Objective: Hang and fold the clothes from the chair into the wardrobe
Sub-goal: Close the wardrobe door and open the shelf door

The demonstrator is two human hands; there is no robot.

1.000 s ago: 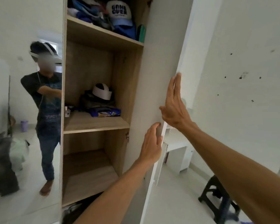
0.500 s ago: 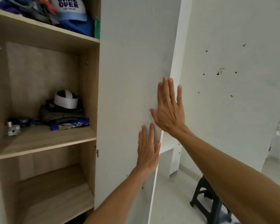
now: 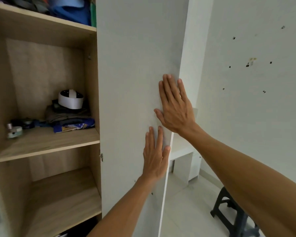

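Both hands [image 3: 166, 135] now flat on door [image 3: 135, 65], top cropped

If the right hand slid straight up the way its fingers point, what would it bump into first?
Probably nothing. The right hand lies flat on the white wardrobe door, fingers pointing up. Above them there is only bare door up to the picture's top edge.

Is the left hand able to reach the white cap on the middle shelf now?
Probably yes. The left hand lies flat on the white door, holding nothing, and the shelf compartment with the white cap stands open beside it.
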